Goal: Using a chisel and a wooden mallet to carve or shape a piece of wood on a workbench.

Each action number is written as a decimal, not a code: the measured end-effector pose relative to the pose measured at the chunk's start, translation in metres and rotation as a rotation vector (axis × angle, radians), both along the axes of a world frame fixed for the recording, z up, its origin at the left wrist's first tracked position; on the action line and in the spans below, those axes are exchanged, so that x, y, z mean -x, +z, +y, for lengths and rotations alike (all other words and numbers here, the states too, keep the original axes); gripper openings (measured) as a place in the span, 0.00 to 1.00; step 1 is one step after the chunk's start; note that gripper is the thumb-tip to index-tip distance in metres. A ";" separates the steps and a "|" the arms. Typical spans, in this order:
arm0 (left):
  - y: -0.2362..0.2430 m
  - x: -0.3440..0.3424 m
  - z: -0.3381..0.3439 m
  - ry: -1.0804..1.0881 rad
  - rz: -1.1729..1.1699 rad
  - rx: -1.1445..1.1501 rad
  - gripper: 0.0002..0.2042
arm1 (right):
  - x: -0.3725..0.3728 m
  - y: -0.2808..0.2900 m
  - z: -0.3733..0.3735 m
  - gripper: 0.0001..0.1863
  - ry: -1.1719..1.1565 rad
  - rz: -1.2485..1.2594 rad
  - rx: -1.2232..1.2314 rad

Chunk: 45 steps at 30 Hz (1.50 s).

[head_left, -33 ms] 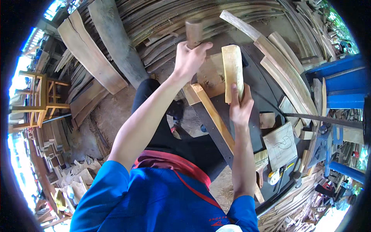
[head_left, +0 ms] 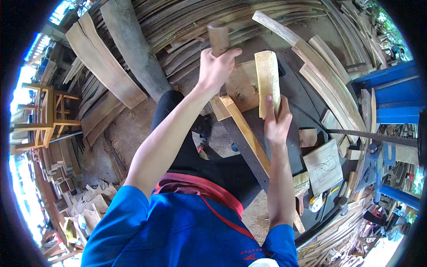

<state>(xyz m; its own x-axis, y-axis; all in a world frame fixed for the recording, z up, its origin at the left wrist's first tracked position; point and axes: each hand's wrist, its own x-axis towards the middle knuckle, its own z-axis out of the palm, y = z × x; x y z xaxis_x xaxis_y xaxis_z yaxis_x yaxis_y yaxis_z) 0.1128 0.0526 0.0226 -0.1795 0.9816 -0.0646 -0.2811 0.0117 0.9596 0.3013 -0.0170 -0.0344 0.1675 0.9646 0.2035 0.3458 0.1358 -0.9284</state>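
Note:
My left hand (head_left: 215,69) is closed round a brown wooden cylinder (head_left: 218,37). The cylinder's blurred upper end sticks out beyond my fist; its lower part is hidden, so I cannot tell what tool it is. My right hand (head_left: 279,123) grips the near end of a pale, slightly curved wooden block (head_left: 267,73), thumb on its face. That block points away from me above a flat wooden board (head_left: 242,84) on the dark bench (head_left: 291,84). A long narrow wooden strip (head_left: 247,131) lies between my forearms along the bench's left edge.
To the right lie long curved planks (head_left: 331,82), a saw blade (head_left: 369,137), a board with a drawn outline (head_left: 322,167), a brush (head_left: 301,187) and a tape measure (head_left: 316,203). Blue metal equipment (head_left: 391,100) stands farther right. Stacked timber lines the back; a wooden chair (head_left: 46,115) is far left.
My left hand has shifted slightly to the left, and the cylinder has moved left with it. My right hand and the block have stayed almost still.

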 end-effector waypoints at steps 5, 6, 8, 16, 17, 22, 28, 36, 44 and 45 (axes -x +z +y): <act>-0.009 0.015 -0.017 0.059 -0.229 -0.075 0.19 | -0.002 -0.003 0.001 0.18 -0.004 -0.080 -0.091; -0.008 0.019 -0.025 0.059 -0.270 -0.114 0.17 | -0.002 -0.003 0.000 0.18 -0.010 -0.079 -0.090; -0.015 0.025 -0.026 0.078 -0.288 -0.137 0.17 | -0.001 -0.001 -0.001 0.19 0.006 -0.093 -0.068; 0.000 -0.004 -0.005 0.022 -0.057 -0.007 0.15 | 0.000 0.000 -0.001 0.19 0.006 -0.053 -0.036; 0.001 -0.005 -0.003 -0.045 -0.040 -0.013 0.12 | 0.001 0.001 -0.002 0.19 0.017 -0.044 0.001; -0.001 -0.006 -0.004 0.016 -0.048 0.004 0.12 | 0.000 -0.004 0.001 0.19 -0.003 -0.052 -0.039; -0.006 0.001 -0.015 0.046 -0.202 -0.105 0.11 | -0.001 0.003 0.000 0.18 0.021 -0.055 -0.018; -0.010 0.007 -0.021 0.058 -0.231 -0.079 0.10 | 0.003 -0.002 0.001 0.17 0.008 -0.049 -0.005; -0.015 -0.001 -0.012 0.129 -0.032 -0.021 0.12 | 0.005 0.002 -0.001 0.17 0.068 -0.045 0.082; -0.014 -0.003 -0.010 0.165 -0.003 -0.035 0.12 | 0.004 0.001 -0.001 0.17 0.063 -0.024 0.063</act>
